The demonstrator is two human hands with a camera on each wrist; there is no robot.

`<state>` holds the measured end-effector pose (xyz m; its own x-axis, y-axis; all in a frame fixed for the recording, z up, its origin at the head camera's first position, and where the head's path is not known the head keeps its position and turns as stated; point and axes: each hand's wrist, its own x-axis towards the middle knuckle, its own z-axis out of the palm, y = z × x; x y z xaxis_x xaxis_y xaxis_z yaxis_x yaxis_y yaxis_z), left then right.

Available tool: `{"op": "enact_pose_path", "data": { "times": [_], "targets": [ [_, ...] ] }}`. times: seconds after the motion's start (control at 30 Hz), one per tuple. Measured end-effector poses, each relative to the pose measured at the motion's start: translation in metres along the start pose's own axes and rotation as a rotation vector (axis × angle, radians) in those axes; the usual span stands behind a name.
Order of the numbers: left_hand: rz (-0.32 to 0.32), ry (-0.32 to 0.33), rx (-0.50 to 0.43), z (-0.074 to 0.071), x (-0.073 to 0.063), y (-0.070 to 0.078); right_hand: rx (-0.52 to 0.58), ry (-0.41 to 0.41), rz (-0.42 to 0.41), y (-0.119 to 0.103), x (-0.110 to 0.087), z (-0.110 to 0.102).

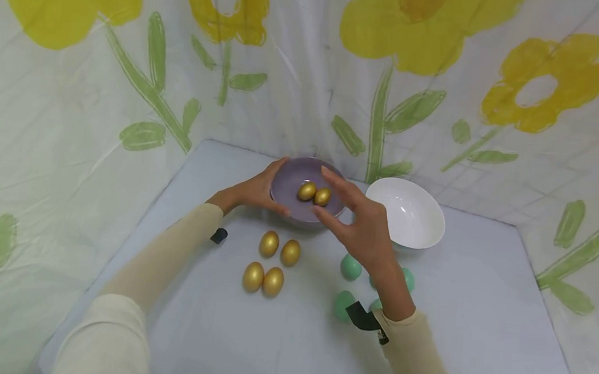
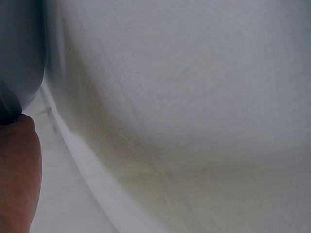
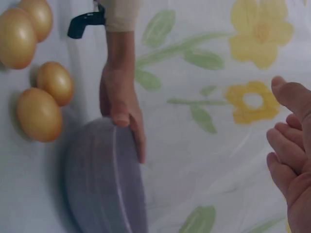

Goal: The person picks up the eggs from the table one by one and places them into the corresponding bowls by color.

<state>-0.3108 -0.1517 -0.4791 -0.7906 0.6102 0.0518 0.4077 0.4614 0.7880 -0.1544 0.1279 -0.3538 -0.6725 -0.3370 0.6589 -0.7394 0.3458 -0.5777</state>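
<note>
Backdrop (image 1: pixel 299 112): pale hanging sheet printed with yellow flowers (image 1: pixel 548 82) and green stems (image 1: pixel 378 123), at 12 o'clock behind everything.
Tabletop (image 1: pixel 295 347): smooth and whitish, its far edge along the sheet.
Purple bowl (image 1: pixel 290 175): near that far edge, at about 12 o'clock on the tabletop.
Gold pair (image 1: pixel 306 191): two gold eggs inside the purple bowl, side by side, one near the middle, the other toward 4 o'clock.
Left hand (image 1: pixel 255 190): at the purple bowl's 9 o'clock, holding its side, thumb toward the near rim, fingers toward the far one.
Right hand (image 1: pixel 369 225): over the purple bowl's 4 o'clock, thumb and forefinger parted wide; the right wrist view shows the other fingers loosely bent.
Loose gold eggs (image 1: pixel 253 277): four on the tabletop, at the purple bowl's 7 o'clock, in two close couples.
White bowl (image 1: pixel 416 217): just beside the purple one, between 3 and 4 o'clock.
Green eggs (image 1: pixel 351 267): several at 5 o'clock, some partly hidden behind the right forearm; exact count unclear.
Sleeves (image 1: pixel 172 253): beige, with a black strap (image 1: pixel 363 317) by the right cuff.
</note>
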Motion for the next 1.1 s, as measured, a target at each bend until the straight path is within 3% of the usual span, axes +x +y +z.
{"op": "enact_pose_path", "data": {
  "times": [0.23,0.43,0.67,1.1],
  "targets": [
    [0.011,0.015,0.0,-0.002,0.001,0.001,0.048,-0.1,0.072,0.017,-0.041,0.025],
    [0.007,0.022,-0.006,-0.004,0.001,0.0,-0.062,-0.255,0.191,0.034,-0.067,0.041],
    [0.012,0.026,-0.021,-0.002,-0.003,-0.006,-0.107,-0.439,0.299,0.041,-0.079,0.061],
    [-0.007,0.022,-0.02,0.003,-0.001,-0.005,-0.217,-0.511,0.381,0.048,-0.086,0.078]
  ]
}}
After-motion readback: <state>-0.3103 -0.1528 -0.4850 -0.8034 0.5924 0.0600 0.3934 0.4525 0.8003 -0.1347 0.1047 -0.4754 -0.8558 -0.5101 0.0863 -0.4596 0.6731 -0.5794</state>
